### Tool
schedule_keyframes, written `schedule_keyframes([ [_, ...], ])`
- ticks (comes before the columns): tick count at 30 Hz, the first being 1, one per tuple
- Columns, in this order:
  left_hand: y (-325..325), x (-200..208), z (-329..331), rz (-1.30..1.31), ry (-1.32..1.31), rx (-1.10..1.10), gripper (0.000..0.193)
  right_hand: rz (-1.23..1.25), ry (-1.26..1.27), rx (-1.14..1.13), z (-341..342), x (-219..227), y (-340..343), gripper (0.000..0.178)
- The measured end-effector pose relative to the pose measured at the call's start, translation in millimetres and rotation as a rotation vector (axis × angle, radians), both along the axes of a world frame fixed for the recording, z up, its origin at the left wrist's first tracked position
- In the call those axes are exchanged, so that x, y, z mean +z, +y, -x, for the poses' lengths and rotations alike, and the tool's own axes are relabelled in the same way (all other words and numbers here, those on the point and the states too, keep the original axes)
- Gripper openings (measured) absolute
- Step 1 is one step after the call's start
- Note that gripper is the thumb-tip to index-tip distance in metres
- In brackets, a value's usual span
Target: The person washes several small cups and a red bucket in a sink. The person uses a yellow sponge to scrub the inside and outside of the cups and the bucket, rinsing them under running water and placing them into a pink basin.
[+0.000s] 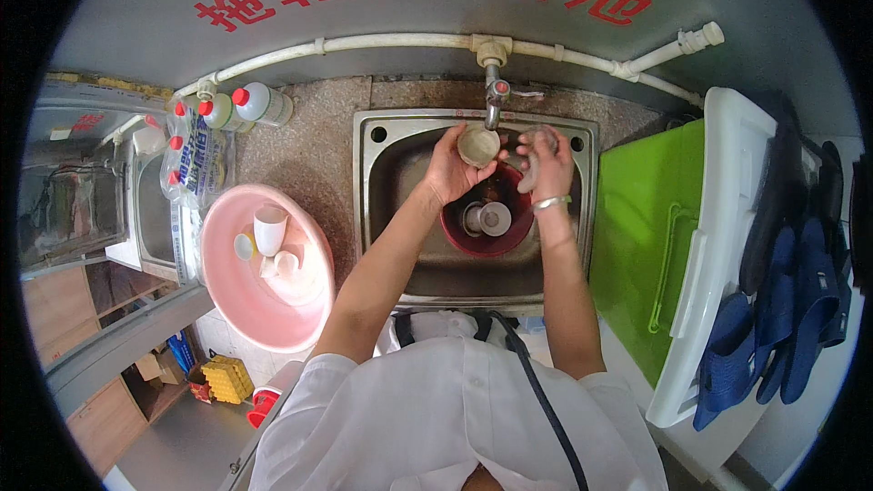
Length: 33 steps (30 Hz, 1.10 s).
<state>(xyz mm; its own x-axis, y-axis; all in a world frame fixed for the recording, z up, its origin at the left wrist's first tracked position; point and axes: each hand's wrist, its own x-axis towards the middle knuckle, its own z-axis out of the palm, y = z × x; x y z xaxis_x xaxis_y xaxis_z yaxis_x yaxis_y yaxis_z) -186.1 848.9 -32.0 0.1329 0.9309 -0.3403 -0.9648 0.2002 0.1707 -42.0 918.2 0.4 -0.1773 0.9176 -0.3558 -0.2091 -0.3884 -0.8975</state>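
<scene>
Just below the tap (494, 100), my left hand (447, 171) holds a small round cup (478, 145), its mouth turned up and its inside dull beige. My right hand (555, 173) is beside it, fingers curled round a greyish cloth (538, 147), apart from the cup. Both hands are over the steel sink (400, 264). A dark red basin (496, 247) sits in the sink beneath them, with white cups (494, 218) inside it. My left hand and wrist partly cover the basin's left side.
To the left, a pink basin (314, 309) holds several white cups and pieces. Bottles with red caps (264, 105) stand at the back left. A green panel (646, 218) and a white rack (727, 255) with dark blue slippers (809, 291) flank the sink's right side.
</scene>
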Motion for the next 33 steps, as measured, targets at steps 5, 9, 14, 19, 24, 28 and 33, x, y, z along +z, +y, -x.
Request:
schedule_keyframes([
  [5,3,-2,-1,0.016,-0.015,-0.017,0.047,-0.040,0.272,0.057,22,5,0,0.032],
  [9,4,8,-2,0.115,0.061,-0.002,0.045,-0.941,-0.888,0.219,32,17,-28,0.034],
  [14,8,-6,-3,0.218,0.217,-0.055,0.045,-1.030,-0.919,0.463,36,-14,-45,0.045],
  [19,2,-13,27,0.165,0.288,-0.281,0.045,-1.068,-0.696,1.000,14,4,-17,0.044],
  [24,19,2,28,0.214,0.686,-0.520,0.037,-1.178,-0.872,0.850,9,4,-15,0.036],
  [28,17,-18,-2,0.083,1.309,0.090,0.039,-0.005,-0.109,0.553,17,-28,-26,0.049],
  [33,26,-16,3,0.224,0.645,0.033,0.040,-0.629,-0.345,0.504,24,-9,-31,0.045],
])
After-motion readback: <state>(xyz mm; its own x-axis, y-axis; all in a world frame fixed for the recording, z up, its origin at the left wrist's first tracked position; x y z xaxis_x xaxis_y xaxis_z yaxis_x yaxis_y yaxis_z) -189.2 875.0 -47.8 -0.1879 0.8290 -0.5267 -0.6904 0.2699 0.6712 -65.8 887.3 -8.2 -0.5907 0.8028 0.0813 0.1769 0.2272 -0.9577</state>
